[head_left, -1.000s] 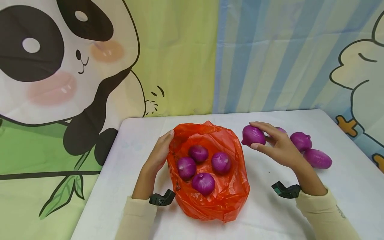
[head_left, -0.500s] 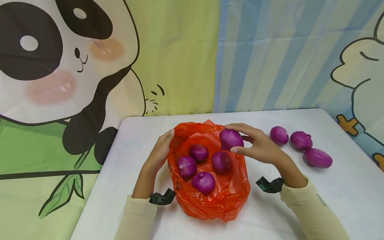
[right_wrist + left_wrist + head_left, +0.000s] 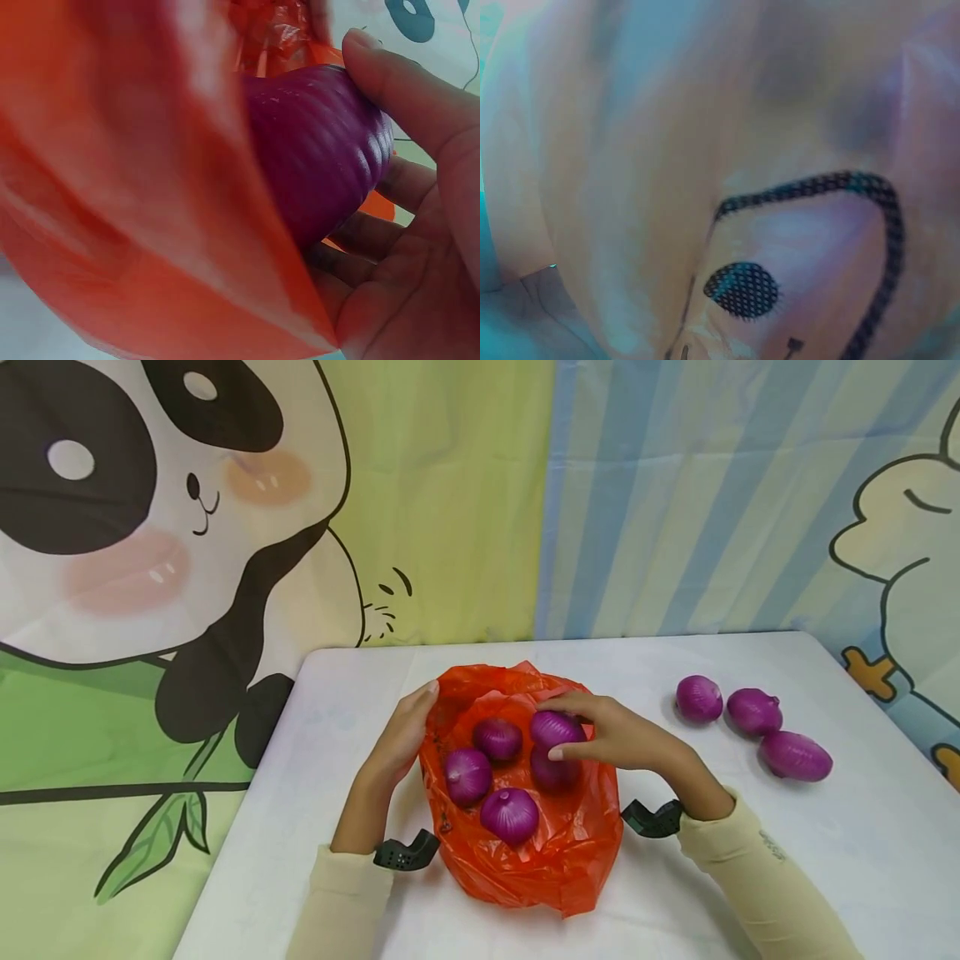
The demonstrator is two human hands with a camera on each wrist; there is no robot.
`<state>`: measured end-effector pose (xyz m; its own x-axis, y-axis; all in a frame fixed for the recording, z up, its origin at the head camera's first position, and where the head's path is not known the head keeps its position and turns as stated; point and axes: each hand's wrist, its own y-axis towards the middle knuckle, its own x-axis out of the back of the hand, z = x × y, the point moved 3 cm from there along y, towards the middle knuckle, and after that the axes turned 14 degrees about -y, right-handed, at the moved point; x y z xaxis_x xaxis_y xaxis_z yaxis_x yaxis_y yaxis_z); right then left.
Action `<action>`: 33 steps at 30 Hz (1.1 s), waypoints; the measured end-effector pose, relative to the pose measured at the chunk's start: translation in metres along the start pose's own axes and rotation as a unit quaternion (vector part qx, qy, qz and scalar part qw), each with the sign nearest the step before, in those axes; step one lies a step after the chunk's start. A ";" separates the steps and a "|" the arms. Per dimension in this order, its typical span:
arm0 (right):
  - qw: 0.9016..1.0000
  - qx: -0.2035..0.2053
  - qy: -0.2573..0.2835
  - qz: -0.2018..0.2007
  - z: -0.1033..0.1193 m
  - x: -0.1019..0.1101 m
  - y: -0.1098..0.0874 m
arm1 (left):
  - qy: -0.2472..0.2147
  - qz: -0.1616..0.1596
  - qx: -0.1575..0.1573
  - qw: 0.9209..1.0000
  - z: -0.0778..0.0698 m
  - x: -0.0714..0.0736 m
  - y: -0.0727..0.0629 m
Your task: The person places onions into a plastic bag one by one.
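Observation:
A red plastic bag (image 3: 525,877) stands with its mouth spread on the white table, and several purple onions (image 3: 510,816) lie inside. At its left rim my left hand (image 3: 397,735) holds the plastic; part of its fingers is hidden behind the bag. Over the right side of the mouth, my right hand (image 3: 618,732) grips another onion (image 3: 557,725) between thumb and fingers. This onion is just above one in the bag and partly covers it; whether they touch I cannot tell. In the right wrist view, bag plastic (image 3: 150,225) covers part of the held onion (image 3: 322,142).
Three more purple onions sit close together at the table's right: a round one (image 3: 699,699), a middle one (image 3: 754,712) and an elongated one (image 3: 796,756). Behind the white table (image 3: 262,877) hangs a printed cloth (image 3: 450,502) with a panda. The left wrist view is mostly blurred.
My right hand has carried its onion leftward from beside the bag and lowered it into the mouth. The left hand stays at the rim.

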<state>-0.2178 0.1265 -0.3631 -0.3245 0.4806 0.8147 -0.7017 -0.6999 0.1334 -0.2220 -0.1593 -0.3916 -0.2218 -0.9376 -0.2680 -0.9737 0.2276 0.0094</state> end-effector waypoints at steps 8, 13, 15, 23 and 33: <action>1.000 0.008 -0.011 0.004 0.002 -0.004 0.005 | 0.003 0.000 -0.001 1.000 0.000 0.000 0.000; 1.000 0.010 -0.012 0.000 0.001 -0.005 0.007 | 0.001 0.000 0.002 1.000 0.000 0.001 0.000; 1.000 0.016 -0.015 -0.005 0.000 -0.005 0.007 | 0.000 -0.001 0.002 1.000 0.001 0.001 0.000; 0.997 0.044 -0.040 -0.040 0.001 0.000 0.005 | 0.000 0.001 0.004 1.000 0.001 0.001 0.000; 0.996 0.038 -0.037 -0.068 -0.004 0.006 -0.013 | 0.001 0.002 0.004 1.000 0.003 0.001 0.001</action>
<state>-0.2132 0.1401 -0.3619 -0.1805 0.5357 0.8249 -0.6857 -0.6698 0.2850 -0.2231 -0.1594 -0.3949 -0.2252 -0.9374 -0.2658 -0.9725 0.2328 0.0031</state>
